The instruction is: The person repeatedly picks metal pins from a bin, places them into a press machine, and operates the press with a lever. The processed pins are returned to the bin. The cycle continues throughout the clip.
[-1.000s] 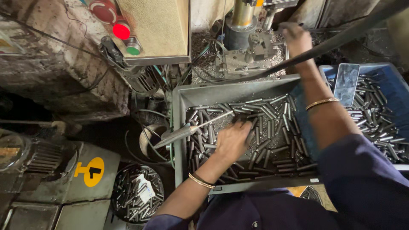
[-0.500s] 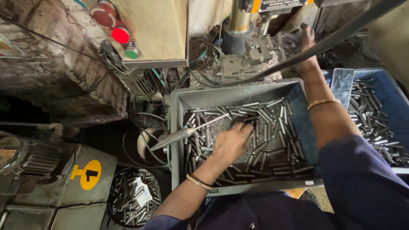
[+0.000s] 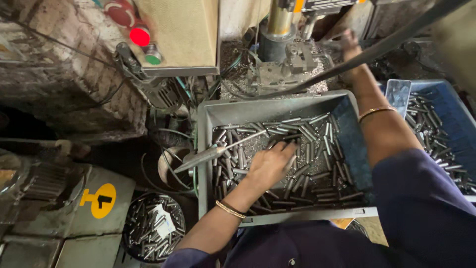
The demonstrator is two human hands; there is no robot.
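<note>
From the head camera, I see my left hand [image 3: 270, 166] has stayed in the grey metal tray [image 3: 208, 164], fingers curled, pinching one short steel pin [image 3: 290, 161]. My right hand [image 3: 349, 49] has moved nearer the drill-press fixture [image 3: 290, 62]; its grip I cannot tell.

Two trays [image 3: 208, 149], roughly a hundred pins [image 3: 317, 144].

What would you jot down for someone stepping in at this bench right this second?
Left hand: down in the grey tray, fingers closing on one of the metal pins; a firm hold cannot be confirmed.
Right hand: reached up at the press fixture, blurred, so its hold is unclear.
Blue bin at the right holds more pins.
Done: some pins lie in the blue bin.
Left: the grey tray is far from empty.
</note>
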